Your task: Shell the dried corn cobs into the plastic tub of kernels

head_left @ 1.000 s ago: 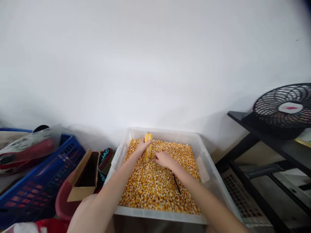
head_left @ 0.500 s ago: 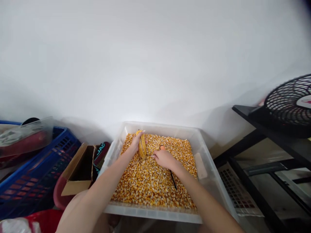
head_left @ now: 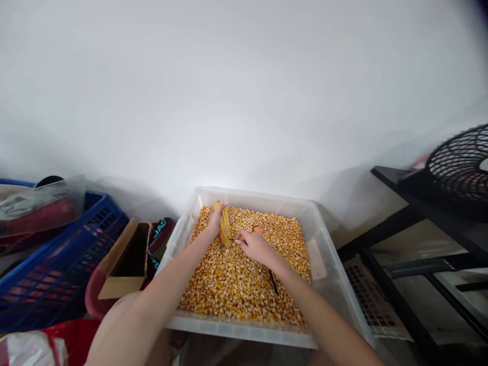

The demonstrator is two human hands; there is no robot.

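My left hand (head_left: 215,222) is wrapped round an ear of corn (head_left: 225,229), held tilted with its lower end close to the kernels. My right hand (head_left: 254,246) is closed just to the right of the ear, fingers pinched on a thin dark pointed tool (head_left: 233,239). The tool's tip points at the ear's lower part; its exact kind is too small to make out. Beneath both hands, loose corn kernels (head_left: 229,284) fill a clear plastic bin (head_left: 244,333). An orange piece (head_left: 257,230) and a black rod (head_left: 273,282) show on either side of my right hand and wrist.
To the left are a blue crate (head_left: 57,274), an open cardboard box (head_left: 124,284) and a reddish basin (head_left: 93,292). On the right, a black fan (head_left: 461,160) rests on a black stand (head_left: 396,178), with a white basket (head_left: 375,300) below. A white wall (head_left: 244,101) rises behind the bin.
The view has shifted slightly. My right fingers have lifted and opened a little around the thin tool, and my left hand still holds the ear in nearly the same place.
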